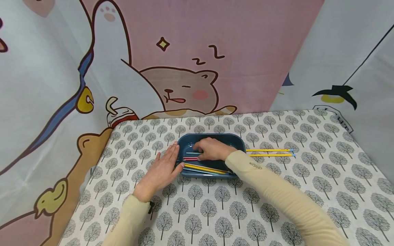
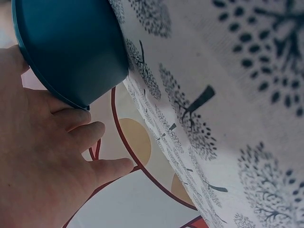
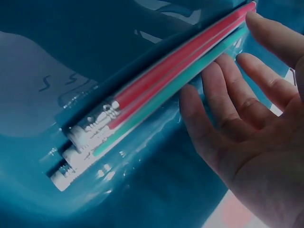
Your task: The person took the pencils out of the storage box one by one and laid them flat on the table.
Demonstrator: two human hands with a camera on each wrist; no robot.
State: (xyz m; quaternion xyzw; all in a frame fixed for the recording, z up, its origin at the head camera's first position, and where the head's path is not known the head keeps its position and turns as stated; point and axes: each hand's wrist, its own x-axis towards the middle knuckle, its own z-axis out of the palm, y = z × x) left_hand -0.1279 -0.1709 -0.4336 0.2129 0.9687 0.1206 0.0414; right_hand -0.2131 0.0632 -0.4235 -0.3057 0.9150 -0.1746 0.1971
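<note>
A dark teal bin [image 1: 212, 134] stands on the table with pencils lying in it. My right hand [image 1: 213, 149] reaches inside, its fingers loosely bent beside two red pencils [image 3: 183, 57] and a green pencil [image 3: 166, 85]. In the right wrist view the fingertips lie along the green pencil, and the thumb is near the far end of the red ones. Against the bin's left end rests my left hand [image 1: 163, 167], fingers extended, its thumb by the rim. Yellow pencils [image 1: 203, 168] lie along the bin's near side, with a bluish-green one beside them.
Two yellow pencils [image 1: 271, 150] extend on the tablecloth [image 1: 221, 212] to the right of the bin, their left ends hidden behind the bin and right sleeve. A cartoon-printed curtain [image 1: 246, 51] hangs behind the table's far edge.
</note>
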